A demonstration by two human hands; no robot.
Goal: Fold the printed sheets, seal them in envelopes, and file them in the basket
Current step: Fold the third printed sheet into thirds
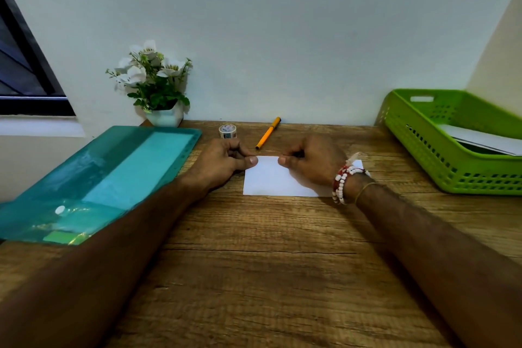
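Sheet (271,178): a white rectangle lying flat on the wooden bench (254,263), near the middle, between the two forearms. Its upper face shows no print. Whether it is already folded over cannot be told for sure.

The left hand (226,159) pinches the far left corner, thumb on top and fingers curled. The right hand (310,162), with a bead bracelet (343,181) at the wrist, pinches the far edge nearer the right. So each grip is closed on the sheet. A small white corner pokes out behind the right wrist; the wrist hides the right end of the paper.

The green basket (423,150) stands well apart to the right, with white paper (480,140) already lying in it. A teal folder (113,178) lies on the left. A tape roll (227,131) and an orange pen (268,133) sit just beyond the hands, and a flower pot (165,117) stands against the wall.

This looks like the folding step. The main risk is a crooked crease. If one grip pulls ahead of the other, the edges will not meet and the sheet may not fit an envelope. Both pinches are on the far edge only, so the near edge is free to slide on the smooth wood. A hand sweeping outward could also knock the pen or the tape roll.
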